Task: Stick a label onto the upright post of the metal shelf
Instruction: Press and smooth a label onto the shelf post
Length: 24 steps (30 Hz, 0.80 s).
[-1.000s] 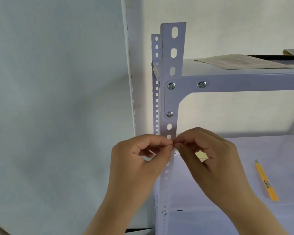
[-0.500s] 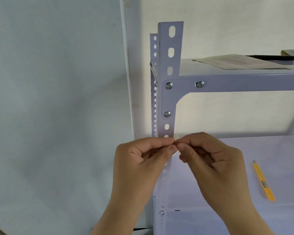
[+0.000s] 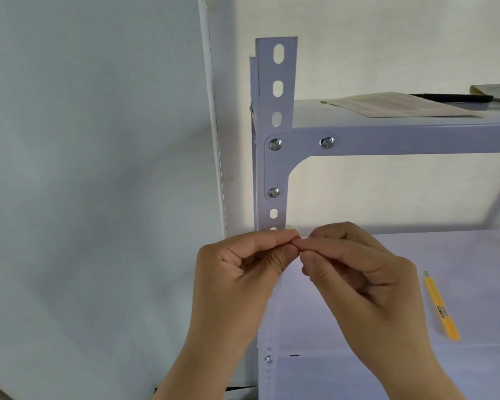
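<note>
Both hands are meeting in front of the upright post (image 3: 274, 168) of the pale metal shelf (image 3: 416, 138), just below its lowest visible slot. The left hand (image 3: 243, 272) is curling in from the post's left side, thumb and forefinger closed in a pinch, with the other fingers folded under. The right hand (image 3: 358, 272) is coming in from the post's right side, its thumb and forefinger also pinched, tips touching those of the left hand. Only a small pale sliver of what seems to be the label (image 3: 292, 228) is peeking out above the fingertips, right at the post's right edge; whether it is touching the metal cannot be told, and most of it is hidden by the fingers.

To the right of the post and below the hands, a yellow utility knife (image 3: 440, 306) is lying on the lower shelf board (image 3: 459, 255), well apart from the hands. Above the hands, three screws are fastening a corner bracket (image 3: 276, 168) to the post. Farther up and to the right of the post, a printed sheet of paper (image 3: 396, 104) is lying on the top shelf board, with a black pen (image 3: 453, 97) beside it at the back. Behind the post, a white wall (image 3: 387, 39) is filling the background.
</note>
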Tool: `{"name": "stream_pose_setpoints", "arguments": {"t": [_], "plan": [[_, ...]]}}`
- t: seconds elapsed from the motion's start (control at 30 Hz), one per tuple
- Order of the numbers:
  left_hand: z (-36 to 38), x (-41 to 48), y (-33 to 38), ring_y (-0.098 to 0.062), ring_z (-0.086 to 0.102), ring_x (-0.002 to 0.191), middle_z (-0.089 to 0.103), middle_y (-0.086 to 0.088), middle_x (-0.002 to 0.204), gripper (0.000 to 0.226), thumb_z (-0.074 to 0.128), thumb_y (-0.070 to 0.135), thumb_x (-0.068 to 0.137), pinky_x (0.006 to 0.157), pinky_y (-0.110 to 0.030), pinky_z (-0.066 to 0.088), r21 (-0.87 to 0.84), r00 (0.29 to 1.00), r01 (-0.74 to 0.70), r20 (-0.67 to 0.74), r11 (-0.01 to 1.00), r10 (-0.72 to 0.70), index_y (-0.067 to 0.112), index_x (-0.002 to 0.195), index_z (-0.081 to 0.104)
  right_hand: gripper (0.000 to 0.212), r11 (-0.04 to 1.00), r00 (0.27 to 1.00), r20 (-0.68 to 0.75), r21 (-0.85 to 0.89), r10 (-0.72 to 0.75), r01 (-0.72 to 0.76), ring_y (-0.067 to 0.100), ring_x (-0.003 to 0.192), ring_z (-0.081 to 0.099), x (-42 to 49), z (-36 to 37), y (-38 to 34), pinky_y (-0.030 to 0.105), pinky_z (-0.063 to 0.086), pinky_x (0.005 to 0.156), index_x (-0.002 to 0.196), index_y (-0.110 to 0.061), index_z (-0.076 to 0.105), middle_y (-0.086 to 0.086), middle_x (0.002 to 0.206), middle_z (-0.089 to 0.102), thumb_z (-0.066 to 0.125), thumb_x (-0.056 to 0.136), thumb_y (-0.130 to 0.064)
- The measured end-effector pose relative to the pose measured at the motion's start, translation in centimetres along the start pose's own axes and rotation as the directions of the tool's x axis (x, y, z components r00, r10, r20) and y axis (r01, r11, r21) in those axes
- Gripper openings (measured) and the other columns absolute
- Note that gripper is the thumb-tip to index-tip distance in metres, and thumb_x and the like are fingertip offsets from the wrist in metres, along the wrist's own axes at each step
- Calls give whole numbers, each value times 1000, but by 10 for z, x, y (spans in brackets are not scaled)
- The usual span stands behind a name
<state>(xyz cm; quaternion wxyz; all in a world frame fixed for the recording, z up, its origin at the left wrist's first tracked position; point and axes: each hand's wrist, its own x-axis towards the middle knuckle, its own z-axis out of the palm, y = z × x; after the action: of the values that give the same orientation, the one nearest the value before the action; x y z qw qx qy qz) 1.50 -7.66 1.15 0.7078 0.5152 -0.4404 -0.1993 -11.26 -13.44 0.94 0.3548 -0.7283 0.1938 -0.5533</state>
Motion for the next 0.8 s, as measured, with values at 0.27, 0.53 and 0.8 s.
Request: {"name": "stream_pose_setpoints", "arguments": {"t": [0.27, 0.53, 0.8], "plan": [[8, -4, 0, -7, 73, 74, 81, 7, 78, 12, 76, 16, 79, 77, -24, 57, -5, 999, 36, 17, 999, -36, 27, 81, 81, 17, 988, 989, -30, 58, 147, -145, 13, 65, 72, 1, -5, -3, 11, 52, 61, 74, -29, 76, -12, 70, 76, 69, 76, -13], [19, -9, -2, -1, 73, 70, 81, 9, 76, 29, 71, 1, 85, 69, -12, 55, 102, 999, 7, 34, 995, -11, 27, 80, 82, 21, 973, 973, 33, 34, 226, -227, 18, 58, 65, 1, -17, 4, 16, 50, 55, 71, -20, 69, 1, 61, 71, 68, 87, -6], [45, -17, -7, -1, 73, 67, 82, 8, 77, 35, 68, -1, 88, 69, -18, 58, 115, 998, 55, 32, 992, -59, 30, 80, 83, 22, 930, 936, 7, 116, 351, -350, 8, 53, 63, -3, -39, 15, 13, 48, 54, 69, -12, 71, 4, 61, 72, 63, 87, -1]]}}
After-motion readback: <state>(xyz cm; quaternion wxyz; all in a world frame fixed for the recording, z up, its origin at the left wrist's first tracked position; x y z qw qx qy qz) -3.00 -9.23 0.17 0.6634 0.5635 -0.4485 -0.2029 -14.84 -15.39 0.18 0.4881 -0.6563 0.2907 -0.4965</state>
